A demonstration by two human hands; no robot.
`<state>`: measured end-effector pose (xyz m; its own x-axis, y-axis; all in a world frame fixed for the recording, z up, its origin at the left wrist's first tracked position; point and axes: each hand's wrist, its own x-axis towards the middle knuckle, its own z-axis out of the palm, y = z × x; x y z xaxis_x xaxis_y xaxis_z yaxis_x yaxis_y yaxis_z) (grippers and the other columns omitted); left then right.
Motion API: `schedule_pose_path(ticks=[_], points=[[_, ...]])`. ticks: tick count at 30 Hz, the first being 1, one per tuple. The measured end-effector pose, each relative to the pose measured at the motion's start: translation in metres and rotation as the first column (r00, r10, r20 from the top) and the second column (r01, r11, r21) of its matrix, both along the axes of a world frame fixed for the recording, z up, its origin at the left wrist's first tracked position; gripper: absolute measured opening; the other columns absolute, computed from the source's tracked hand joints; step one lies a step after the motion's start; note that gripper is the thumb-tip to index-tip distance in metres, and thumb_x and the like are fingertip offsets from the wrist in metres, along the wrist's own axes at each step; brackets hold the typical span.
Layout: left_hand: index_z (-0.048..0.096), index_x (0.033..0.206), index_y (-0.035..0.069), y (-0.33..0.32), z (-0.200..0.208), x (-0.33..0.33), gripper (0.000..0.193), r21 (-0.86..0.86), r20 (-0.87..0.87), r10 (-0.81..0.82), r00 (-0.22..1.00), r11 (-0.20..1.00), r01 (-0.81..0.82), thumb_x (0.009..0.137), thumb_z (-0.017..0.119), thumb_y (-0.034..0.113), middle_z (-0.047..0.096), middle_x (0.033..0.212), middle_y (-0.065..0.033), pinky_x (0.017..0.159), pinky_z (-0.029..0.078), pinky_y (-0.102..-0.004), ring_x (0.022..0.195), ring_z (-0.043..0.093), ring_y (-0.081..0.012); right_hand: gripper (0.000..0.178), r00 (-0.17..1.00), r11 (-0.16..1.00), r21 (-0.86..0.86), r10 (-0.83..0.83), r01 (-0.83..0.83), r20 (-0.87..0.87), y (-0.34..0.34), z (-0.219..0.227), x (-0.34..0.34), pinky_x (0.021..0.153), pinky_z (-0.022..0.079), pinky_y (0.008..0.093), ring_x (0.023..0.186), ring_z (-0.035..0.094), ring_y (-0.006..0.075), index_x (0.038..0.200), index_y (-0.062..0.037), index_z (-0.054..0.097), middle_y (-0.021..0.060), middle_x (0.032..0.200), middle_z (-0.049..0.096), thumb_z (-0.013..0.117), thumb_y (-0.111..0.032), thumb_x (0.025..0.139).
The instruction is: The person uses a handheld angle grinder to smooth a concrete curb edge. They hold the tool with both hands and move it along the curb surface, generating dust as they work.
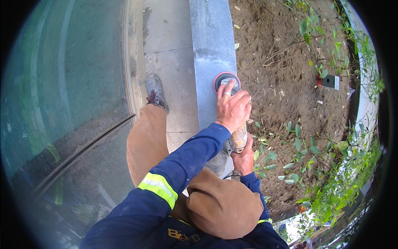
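While the sander [239, 140] sits over the right edge of the grey ledge [213, 35], round pad [226, 75] foremost, it's the left grip [234, 108] clasping its head from above, fingertips just beside the pad! Behind, the right grip [244, 160] wraps tightly round the rear end. Out right, brown soil [261, 79] and leafy plants [298, 145]; out left, a boot [154, 88] on paving [176, 74], glass [83, 62] beyond.

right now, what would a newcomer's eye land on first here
First, the power tool at centre, its pink-rimmed disc over the grey ledge, left hand forward, right hand behind. Next, the yellow-green band on the left sleeve, lower left, then leafy plants in brown soil along the right.
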<state>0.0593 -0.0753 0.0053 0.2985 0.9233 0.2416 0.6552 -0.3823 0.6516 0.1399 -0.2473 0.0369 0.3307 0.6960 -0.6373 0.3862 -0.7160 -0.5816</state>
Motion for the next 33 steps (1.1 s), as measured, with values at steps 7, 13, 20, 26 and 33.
schedule_pose_path(ticks=[7, 13, 20, 26, 33], points=[[0.077, 0.088, 0.015, 0.045, 0.000, 0.001, 0.011, 0.071, -0.004, -0.001, 1.000, 0.997, 0.002, 0.078, 0.072, 0.016, 0.075, 0.102, 0.0008, 0.112, 0.035, -0.0523, 0.126, 0.056, -0.0337, 0.091, 1.000, 0.994, 0.106, -0.003, 0.002, 0.001, 0.037, -0.012, 0.000, 0.088, 0.056, 0.0502, 0.103, 0.069, 0.0490, 0.152, -0.0101, 0.029, 0.0304, 0.106, 0.070, 0.068, 0.002, 0.070], [0.078, 0.087, 0.015, 0.059, -0.004, 0.019, 0.012, 0.072, 0.018, -0.057, 0.998, 0.996, 0.056, 0.076, 0.074, 0.016, 0.075, 0.100, 0.0009, 0.112, 0.036, -0.0526, 0.124, 0.057, -0.0342, 0.093, 0.998, 0.992, 0.107, -0.065, 0.065, 0.004, 0.048, -0.010, 0.004, 0.091, 0.056, 0.0473, 0.105, 0.070, 0.0449, 0.153, -0.0103, 0.029, 0.0282, 0.110, 0.070, 0.068, 0.003, 0.070], [0.077, 0.087, 0.015, 0.036, -0.004, -0.001, 0.013, 0.039, 0.007, -0.027, 1.000, 0.999, 0.027, 0.076, 0.072, 0.015, 0.075, 0.100, 0.0019, 0.112, 0.035, -0.0530, 0.126, 0.057, -0.0342, 0.093, 1.000, 0.997, 0.079, 0.001, -0.003, 0.031, 0.027, -0.012, -0.006, 0.088, 0.057, 0.0517, 0.104, 0.069, 0.0499, 0.153, -0.0096, 0.028, 0.0326, 0.109, 0.070, 0.071, 0.001, 0.071], [0.078, 0.088, 0.018, 0.057, -0.006, 0.025, 0.013, 0.050, 0.009, -0.053, 0.999, 0.997, 0.052, 0.076, 0.074, 0.017, 0.076, 0.104, 0.0018, 0.113, 0.035, -0.0515, 0.129, 0.055, -0.0340, 0.089, 0.998, 0.976, 0.209, -0.067, 0.063, 0.009, 0.036, -0.028, 0.012, 0.085, 0.059, 0.0479, 0.101, 0.072, 0.0439, 0.150, -0.0109, 0.033, 0.0272, 0.108, 0.072, 0.071, 0.005, 0.072], [0.079, 0.092, 0.017, 0.060, -0.003, 0.009, 0.015, 0.057, -0.059, -0.035, 0.998, 0.998, 0.038, 0.080, 0.070, 0.015, 0.077, 0.105, 0.0017, 0.115, 0.035, -0.0475, 0.126, 0.056, -0.0323, 0.089, 1.000, 0.993, 0.111, 0.029, -0.029, 0.006, 0.044, -0.028, 0.006, 0.083, 0.054, 0.0589, 0.090, 0.066, 0.0545, 0.151, -0.0101, 0.029, 0.0360, 0.092, 0.067, 0.068, -0.002, 0.072]])
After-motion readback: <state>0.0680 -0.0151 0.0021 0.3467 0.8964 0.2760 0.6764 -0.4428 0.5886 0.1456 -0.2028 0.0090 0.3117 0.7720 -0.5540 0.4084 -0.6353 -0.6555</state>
